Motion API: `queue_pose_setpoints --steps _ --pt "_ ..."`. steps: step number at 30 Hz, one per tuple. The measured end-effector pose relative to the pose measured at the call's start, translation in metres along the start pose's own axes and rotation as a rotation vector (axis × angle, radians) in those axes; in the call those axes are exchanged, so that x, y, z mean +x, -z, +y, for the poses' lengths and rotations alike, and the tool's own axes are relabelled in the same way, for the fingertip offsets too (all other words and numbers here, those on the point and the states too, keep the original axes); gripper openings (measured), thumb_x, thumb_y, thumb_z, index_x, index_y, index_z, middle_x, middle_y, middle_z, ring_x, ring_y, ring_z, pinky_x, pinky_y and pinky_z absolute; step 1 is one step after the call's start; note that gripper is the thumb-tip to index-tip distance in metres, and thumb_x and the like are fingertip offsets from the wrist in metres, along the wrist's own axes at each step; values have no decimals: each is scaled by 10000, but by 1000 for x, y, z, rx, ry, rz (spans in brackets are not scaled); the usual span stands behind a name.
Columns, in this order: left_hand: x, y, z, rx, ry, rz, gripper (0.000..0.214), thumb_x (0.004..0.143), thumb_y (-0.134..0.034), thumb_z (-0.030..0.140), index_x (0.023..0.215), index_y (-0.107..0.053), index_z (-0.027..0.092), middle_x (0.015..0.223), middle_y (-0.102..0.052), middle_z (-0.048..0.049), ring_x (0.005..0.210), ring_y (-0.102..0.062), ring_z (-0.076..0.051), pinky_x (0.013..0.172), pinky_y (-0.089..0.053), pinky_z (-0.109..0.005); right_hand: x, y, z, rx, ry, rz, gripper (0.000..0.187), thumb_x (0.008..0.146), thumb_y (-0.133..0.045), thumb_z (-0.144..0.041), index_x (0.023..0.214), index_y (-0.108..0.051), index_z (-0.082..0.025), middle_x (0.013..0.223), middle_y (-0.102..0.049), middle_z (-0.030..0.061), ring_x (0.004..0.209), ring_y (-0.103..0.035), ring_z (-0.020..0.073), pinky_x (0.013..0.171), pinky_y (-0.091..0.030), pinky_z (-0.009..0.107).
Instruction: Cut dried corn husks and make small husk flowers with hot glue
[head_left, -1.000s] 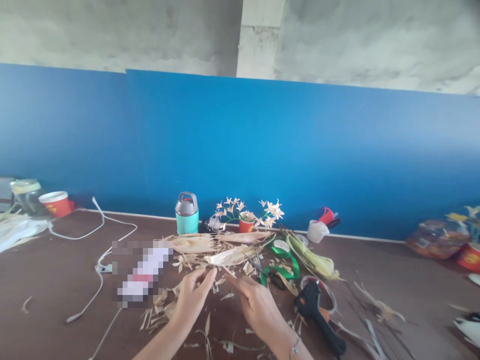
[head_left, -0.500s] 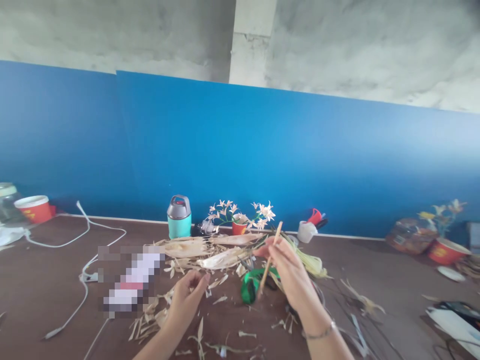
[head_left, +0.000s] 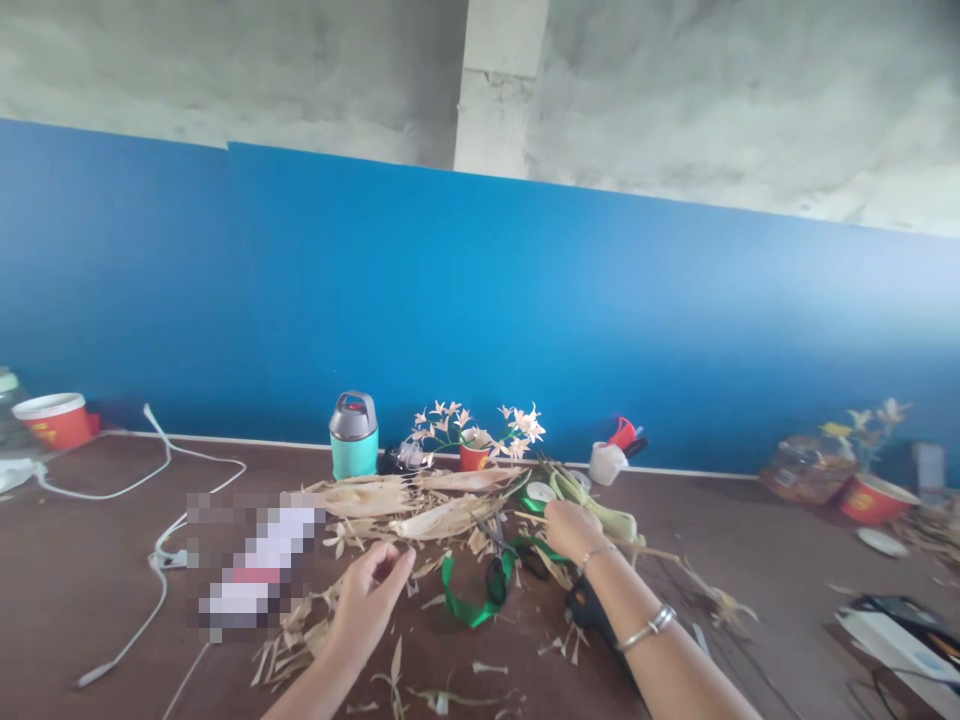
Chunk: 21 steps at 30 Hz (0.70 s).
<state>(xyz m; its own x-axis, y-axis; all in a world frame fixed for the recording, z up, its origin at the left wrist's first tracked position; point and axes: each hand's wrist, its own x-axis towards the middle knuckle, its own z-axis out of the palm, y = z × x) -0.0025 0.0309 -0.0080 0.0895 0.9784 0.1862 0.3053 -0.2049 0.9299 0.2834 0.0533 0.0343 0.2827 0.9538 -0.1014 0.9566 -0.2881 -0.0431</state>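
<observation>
My right hand (head_left: 574, 530) is closed around a thin wooden stick (head_left: 529, 517), its near end showing left of the fingers. It reaches over the table beside pale green corn husks (head_left: 619, 522). My left hand (head_left: 373, 585) hovers over husk scraps with thumb and fingertips pinched; whatever they hold, if anything, is too small to make out. Between the hands lie a loop of green ribbon (head_left: 466, 603) and dark-handled scissors (head_left: 496, 575). Dry corn husks (head_left: 442, 520) spread behind them. A black tool (head_left: 589, 605), perhaps a glue gun, is partly hidden under my right forearm.
At the back stand a teal flask (head_left: 355, 440) and a red cup (head_left: 473, 457) with husk flowers. A blurred-out object (head_left: 259, 570) and a white cable (head_left: 161, 560) lie left. A red bowl (head_left: 874, 500) is at right. A blue partition (head_left: 480, 300) rises behind.
My right hand has moved forward and lowered, and the stick has tilted from upright to nearly flat. The green ribbon and scissors now show more fully. My left hand has hardly moved.
</observation>
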Motion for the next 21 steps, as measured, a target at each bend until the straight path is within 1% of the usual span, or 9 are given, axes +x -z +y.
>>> queue_pose_setpoints --steps 3,6,7,10,13,14,15,18,21 --pt "0 1 0 6 -4 10 390 747 -518 487 522 -372 205 491 -331 67 480 -351 -110 491 -311 -222 1 1 -1 9 0 -47 226 850 -564 -252 1038 -582 -129 1045 -601 89 906 -596 208 771 -489 382" --pt "-1 1 1 15 -34 25 376 759 -519 477 526 -421 199 484 -382 60 480 -393 -119 496 -342 -225 -6 12 -7 78 38 -1 81 775 -579 -116 800 -654 -100 881 -648 136 860 -613 260 732 -448 361" --pt "-2 1 2 16 -52 26 352 763 -521 466 545 -467 195 503 -438 48 499 -434 -130 511 -368 -230 -9 17 -11 116 64 26 101 760 -559 -96 745 -657 -111 850 -654 138 849 -614 264 719 -432 347" --pt "-4 0 5 17 -130 48 235 760 -548 414 704 -618 197 680 -622 -14 645 -567 -187 612 -456 -272 -25 31 -31 273 201 96 163 768 -499 -132 740 -657 -162 831 -667 76 833 -599 212 702 -399 282" --pt "-6 -1 6 74 -272 97 169 753 -571 336 827 -659 212 754 -659 -43 746 -596 -219 702 -481 -328 -43 38 -59 464 341 70 177 783 -488 -215 802 -660 -173 734 -670 18 668 -574 143 595 -390 222" --pt "-6 -1 6 101 -326 109 154 760 -567 311 839 -658 215 746 -659 -44 755 -595 -220 716 -480 -338 -48 38 -69 571 371 27 196 787 -483 -239 830 -660 -168 708 -666 10 590 -542 120 532 -372 209" --pt "-6 -1 5 124 -372 118 145 772 -558 289 853 -653 216 742 -659 -45 762 -594 -219 723 -478 -344 -54 37 -78 802 357 -47 200 772 -499 -245 846 -658 -151 694 -660 14 518 -489 97 472 -332 200" --pt "-7 1 3 167 -459 168 185 805 -530 240 963 -622 214 821 -673 -60 809 -596 -219 769 -466 -364 -65 28 -99 1344 237 -320 232 709 -559 -248 913 -609 -151 636 -617 -14 393 -313 36 373 -146 173" --pt "-7 5 3 206 -536 193 253 818 -525 213 1060 -595 225 945 -669 -79 895 -587 -228 825 -443 -383 -68 16 -109 1574 147 -507 272 625 -618 -194 885 -539 -175 505 -506 -83 363 -248 13 368 -51 161"
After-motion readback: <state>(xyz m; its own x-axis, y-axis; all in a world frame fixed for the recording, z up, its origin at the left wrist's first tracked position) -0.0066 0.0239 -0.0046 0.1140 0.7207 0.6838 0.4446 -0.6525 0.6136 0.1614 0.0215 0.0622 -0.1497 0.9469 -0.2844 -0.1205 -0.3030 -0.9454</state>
